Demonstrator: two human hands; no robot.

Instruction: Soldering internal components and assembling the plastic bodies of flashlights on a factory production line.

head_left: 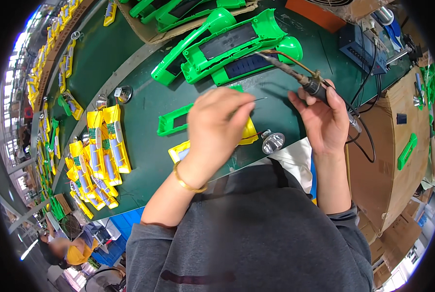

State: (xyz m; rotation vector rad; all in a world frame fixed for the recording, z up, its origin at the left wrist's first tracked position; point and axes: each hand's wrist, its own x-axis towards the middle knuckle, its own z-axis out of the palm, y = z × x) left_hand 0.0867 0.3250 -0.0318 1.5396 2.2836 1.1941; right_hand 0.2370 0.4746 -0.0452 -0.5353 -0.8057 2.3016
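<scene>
My left hand (215, 119), with a gold bangle at the wrist, pinches a thin dark wire (260, 99) whose end points right. My right hand (330, 121) grips a soldering iron (314, 88) by its black handle. The iron's tip points up and left, and a thin copper-coloured tube (295, 60) runs beside it. Below my left hand lies a yellow housing (249, 134), partly covered by the hand. A silver reflector lamp (273, 142) sits at its right end. Left of the hand is a green rectangular frame (166, 125).
Green flashlight shells (241, 41) lie at the back, before a cardboard box (151, 35) of green parts. Yellow housings with batteries (100, 151) are piled at left, near a loose reflector (123, 94). A blue soldering station (356, 46) with cables stands back right; a large carton (385, 160) is at right.
</scene>
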